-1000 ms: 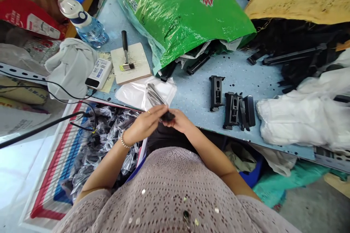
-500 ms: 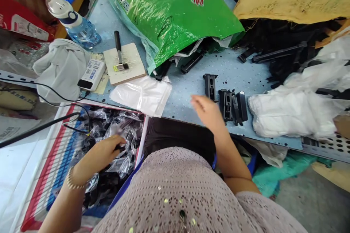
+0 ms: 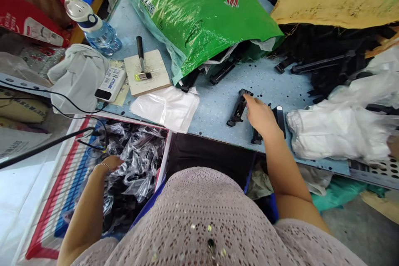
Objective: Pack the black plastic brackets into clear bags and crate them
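Observation:
My right hand (image 3: 262, 117) is over the blue worktop, its fingertips closed on the upper end of a slim black plastic part (image 3: 238, 108), which lies slanted. Under and beside that hand are more black parts, partly hidden; one black part (image 3: 279, 118) shows to its right. My left hand (image 3: 112, 162) is low over a basket (image 3: 46, 212) of black parts in clear plastic bags (image 3: 137, 170). Its fingers are small and blurred, and I cannot make out whether they hold anything.
A green sack (image 3: 215, 20) and a yellow sack (image 3: 339, 0) with black parts lie at the back. White plastic bags (image 3: 166, 108), a brush (image 3: 141, 60) on a board (image 3: 158, 66), a power bank (image 3: 110, 85) and a bottle (image 3: 99, 29) stand left. White bags (image 3: 336, 133) pile up right.
My right hand has moved right and onto the black part, which has turned from upright to slanted. My left hand has shifted left over the basket. The view has shifted slightly.

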Tool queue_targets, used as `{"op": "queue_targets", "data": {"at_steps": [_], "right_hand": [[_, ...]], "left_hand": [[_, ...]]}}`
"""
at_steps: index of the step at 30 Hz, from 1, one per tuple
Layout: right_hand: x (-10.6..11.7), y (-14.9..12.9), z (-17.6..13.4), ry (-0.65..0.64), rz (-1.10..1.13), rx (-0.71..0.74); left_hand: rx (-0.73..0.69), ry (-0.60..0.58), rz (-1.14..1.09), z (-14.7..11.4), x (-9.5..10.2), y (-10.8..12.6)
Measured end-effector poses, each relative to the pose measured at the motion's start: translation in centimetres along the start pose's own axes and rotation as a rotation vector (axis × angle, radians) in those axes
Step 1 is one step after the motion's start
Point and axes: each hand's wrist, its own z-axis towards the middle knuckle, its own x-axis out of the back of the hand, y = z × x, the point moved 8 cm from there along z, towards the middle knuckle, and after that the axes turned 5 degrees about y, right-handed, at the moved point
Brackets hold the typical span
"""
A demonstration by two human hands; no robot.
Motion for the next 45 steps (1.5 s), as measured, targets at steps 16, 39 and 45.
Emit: {"op": "queue_targets", "data": {"at_steps": [16,39,45], "right_hand": [[-2.5,-3.7,0.9,-0.204,0.862,-0.030],[-8.9,-19.5,-1.3,-0.527,2.094,-0.299],[-9.5,-17.7,-1.0,-0.450,2.070,-0.369]], "left_hand": [[-0.229,0.250,-0.106,11.9,-4.4,18.6],[-0.107,0.212,-0.672,10.4,-6.2,19.1],[-0.193,0.387,-0.533,9.4,-3.2,18.5]]}}
